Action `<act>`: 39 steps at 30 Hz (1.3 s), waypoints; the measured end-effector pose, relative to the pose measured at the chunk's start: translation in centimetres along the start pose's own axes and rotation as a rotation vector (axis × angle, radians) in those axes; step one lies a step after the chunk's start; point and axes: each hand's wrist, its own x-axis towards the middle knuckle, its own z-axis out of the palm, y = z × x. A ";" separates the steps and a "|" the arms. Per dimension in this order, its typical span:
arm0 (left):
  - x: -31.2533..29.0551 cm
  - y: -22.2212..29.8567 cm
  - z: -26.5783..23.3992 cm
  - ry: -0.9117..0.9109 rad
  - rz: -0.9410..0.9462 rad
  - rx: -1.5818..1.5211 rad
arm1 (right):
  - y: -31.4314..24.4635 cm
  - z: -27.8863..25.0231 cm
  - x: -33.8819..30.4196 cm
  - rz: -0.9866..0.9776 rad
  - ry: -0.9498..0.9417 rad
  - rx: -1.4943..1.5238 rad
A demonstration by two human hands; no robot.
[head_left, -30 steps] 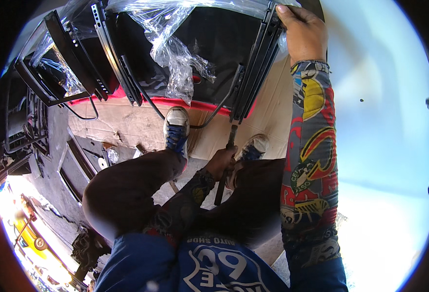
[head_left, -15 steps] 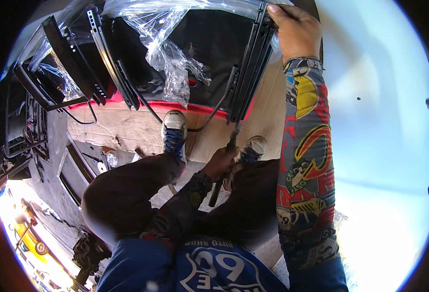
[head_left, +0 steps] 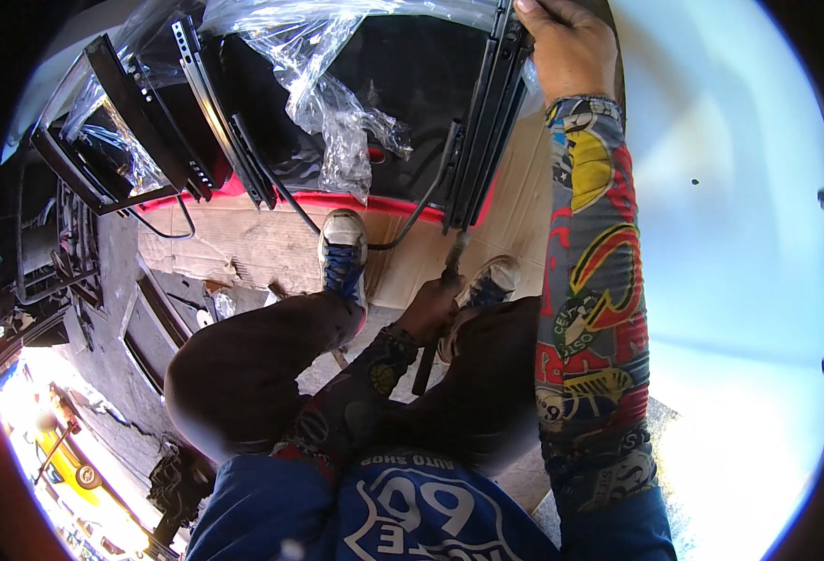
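Note:
My right hand (head_left: 573, 49) is closed on the upper end of a black metal seat rail (head_left: 488, 131), thumb over its edge. The rail stands steeply along the right side of a black, red-edged seat part (head_left: 402, 79). Lower down, between my knees, my left hand (head_left: 432, 310) wraps round a dark-handled tool (head_left: 425, 369). Its pale grey tip (head_left: 458, 247) points up, close under the rail's lower end; whether they touch I cannot tell. A bent black rod (head_left: 421, 210) runs from the rail towards my shoe.
A second rail (head_left: 220, 112) and a black metal frame (head_left: 136, 117) stand at the left. Clear plastic wrap (head_left: 314, 93) hangs over the seat part. Cardboard (head_left: 243, 252) lies beneath, by my shoes (head_left: 343, 257). A large white surface (head_left: 720, 280) is at the right. More metal frames (head_left: 52, 238) lie far left.
The whole view has shifted slightly, so most things appear a little further right. Both hands keep their holds on the seat rail and the tool.

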 end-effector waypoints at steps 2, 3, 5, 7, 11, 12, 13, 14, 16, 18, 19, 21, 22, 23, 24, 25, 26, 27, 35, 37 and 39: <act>-0.1 -0.3 -0.1 0.042 -0.089 -0.119 | -0.1 -0.5 -0.1 -0.031 0.000 -0.139; 0.1 -0.4 -0.2 0.079 -0.158 -0.184 | -0.1 -0.5 -0.1 -0.027 -0.008 -0.125; 0.7 -0.5 -0.6 0.053 -0.173 -0.212 | -0.1 -0.6 -0.1 -0.018 -0.022 -0.097; 1.3 -0.6 -0.8 0.025 -0.195 -0.259 | -0.2 -0.6 -0.1 -0.070 -0.007 -0.144; 1.7 -0.8 -0.7 0.038 -0.189 -0.248 | -0.5 -1.0 -0.1 -0.090 -0.012 -0.194; 1.6 -0.9 -0.7 0.072 -0.221 -0.213 | -0.6 -1.0 -0.1 -0.072 -0.018 -0.193; 1.4 -0.9 -0.6 0.054 -0.185 -0.223 | -0.7 -1.0 -0.1 -0.054 -0.024 -0.191; 1.4 -0.8 -0.6 0.045 -0.202 -0.237 | -0.8 -1.0 -0.1 -0.037 -0.029 -0.189; 1.2 -0.6 -0.4 0.037 -0.196 -0.244 | -1.0 -1.1 0.1 -0.123 -0.044 -0.216; 1.0 -0.7 -0.2 0.040 -0.159 -0.230 | -1.2 -1.3 0.0 -0.139 -0.053 -0.242; 0.9 -0.7 -0.1 0.023 -0.107 -0.185 | -1.3 -1.3 0.1 -0.114 -0.053 -0.254; 0.8 -0.8 0.0 0.004 -0.048 -0.108 | -1.4 -1.5 -0.2 -0.042 -0.066 -0.261; 0.9 -0.8 0.0 -0.015 -0.038 -0.108 | -1.4 -1.5 -0.1 -0.002 -0.076 -0.246; 0.9 -0.8 0.0 -0.015 -0.067 -0.116 | -1.4 -1.5 0.0 0.034 -0.086 -0.229; 1.0 -0.7 -0.1 -0.013 -0.080 -0.162 | -1.4 -1.4 0.1 -0.010 -0.071 -0.236; 1.1 -0.5 -0.3 0.003 -0.124 -0.145 | -1.3 -1.2 0.2 -0.053 -0.056 -0.244; 0.9 -0.6 -0.4 0.020 -0.162 -0.166 | -1.1 -1.2 0.1 -0.091 -0.041 -0.254; 0.9 -0.5 -0.5 0.035 -0.202 -0.187 | -0.9 -1.1 0.1 -0.074 -0.051 -0.223; 0.3 0.3 -0.1 -0.021 -0.104 -0.238 | -0.1 -1.0 0.3 -0.053 -0.063 -0.088; 0.1 0.2 -0.2 -0.010 -0.105 -0.236 | -0.4 -1.2 0.4 -0.074 -0.073 -0.151; 0.1 0.1 -0.4 0.014 -0.199 -0.227 | -0.6 -1.3 0.3 -0.073 -0.087 -0.177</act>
